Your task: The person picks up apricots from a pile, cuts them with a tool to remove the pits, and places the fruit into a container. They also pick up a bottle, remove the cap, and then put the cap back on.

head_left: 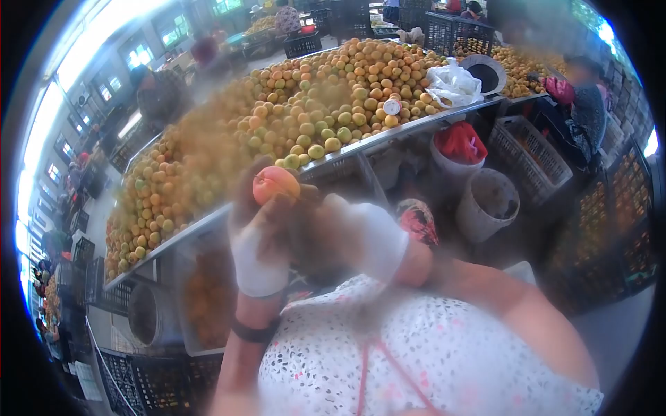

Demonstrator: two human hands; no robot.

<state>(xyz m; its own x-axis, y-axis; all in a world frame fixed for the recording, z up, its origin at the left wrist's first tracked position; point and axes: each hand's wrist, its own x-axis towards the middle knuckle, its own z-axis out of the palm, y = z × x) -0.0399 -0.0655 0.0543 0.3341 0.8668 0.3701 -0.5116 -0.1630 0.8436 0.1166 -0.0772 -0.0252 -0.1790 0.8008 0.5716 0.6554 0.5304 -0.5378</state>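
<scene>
A reddish-orange apricot is held up in the fingers of my left hand, just in front of the table's metal edge. That hand wears a white glove with brown-stained fingers, and a dark band circles the wrist. Close beside it, my right hand wears a similar white glove. Its fingertips come near the apricot's right side, but a blur over the picture hides how they are bent and whether they touch it. Beyond both hands, a large heap of orange and greenish apricots covers the sloping table.
On the heap lie a white plastic bag and a small round white object. A bucket with a red bag, another bucket and a plastic crate stand under the right side. A person sits at right; black crates stand lower left.
</scene>
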